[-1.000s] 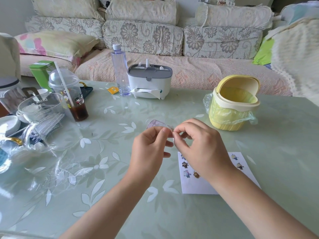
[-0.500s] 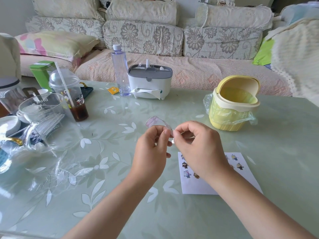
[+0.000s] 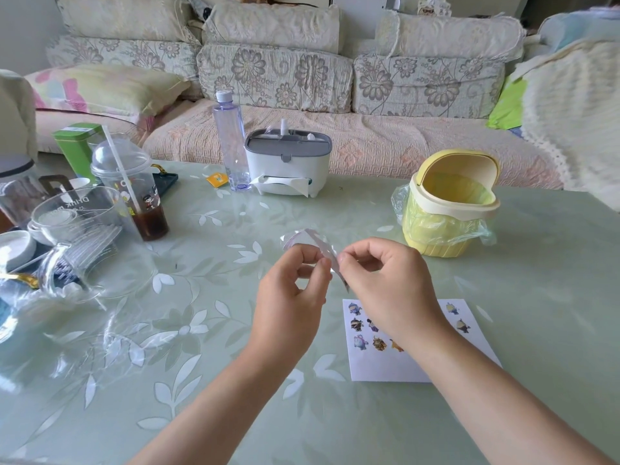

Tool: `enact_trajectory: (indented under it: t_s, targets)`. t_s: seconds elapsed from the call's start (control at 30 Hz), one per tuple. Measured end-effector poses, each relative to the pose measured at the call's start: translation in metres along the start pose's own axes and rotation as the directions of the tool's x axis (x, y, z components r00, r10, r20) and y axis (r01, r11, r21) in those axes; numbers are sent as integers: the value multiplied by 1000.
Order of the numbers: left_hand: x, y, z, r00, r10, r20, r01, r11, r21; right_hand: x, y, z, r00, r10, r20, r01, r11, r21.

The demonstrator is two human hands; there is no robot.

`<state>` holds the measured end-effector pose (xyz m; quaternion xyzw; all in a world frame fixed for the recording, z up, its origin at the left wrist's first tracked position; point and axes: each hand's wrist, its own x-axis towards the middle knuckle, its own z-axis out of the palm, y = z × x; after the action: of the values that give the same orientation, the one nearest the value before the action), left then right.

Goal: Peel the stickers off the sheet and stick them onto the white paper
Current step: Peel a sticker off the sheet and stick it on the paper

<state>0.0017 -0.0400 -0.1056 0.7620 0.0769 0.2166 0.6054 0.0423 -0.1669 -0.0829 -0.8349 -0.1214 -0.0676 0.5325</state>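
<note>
A small curled sticker sheet (image 3: 310,240) is held up above the table's middle. My left hand (image 3: 291,298) pinches its lower part between thumb and forefinger. My right hand (image 3: 385,283) pinches the sheet's near edge right beside the left fingers. Below my right wrist lies the white paper (image 3: 382,367), flat on the table, with several small cartoon stickers (image 3: 360,342) stuck on its upper part. My right forearm hides the paper's middle.
A yellow lidded mini bin (image 3: 448,209) stands behind my right hand. A white tissue box (image 3: 288,166) and a clear bottle (image 3: 231,142) stand at the back. Glassware (image 3: 84,243), a drink cup (image 3: 134,193) and a green tin (image 3: 77,146) crowd the left side.
The sticker sheet's top has curled and tipped a little more to the left. Both hands stay pinched together at nearly the same place.
</note>
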Motion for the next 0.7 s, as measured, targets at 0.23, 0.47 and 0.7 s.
enact_trajectory:
  t_s: [0.23,0.47,0.7]
  targets:
    - [-1,6,0,999,-33,42,35,998,-45,2,-1,-5,995,-22,100,15,997,78]
    - [0,4,-5,993,-91,73,99,989,-109,4,3,-8,993,-114,42,113,994,8]
    - [1,4,-4,985,-169,40,173,972,-159,9,3,-7,976,148,157,-181,958,221]
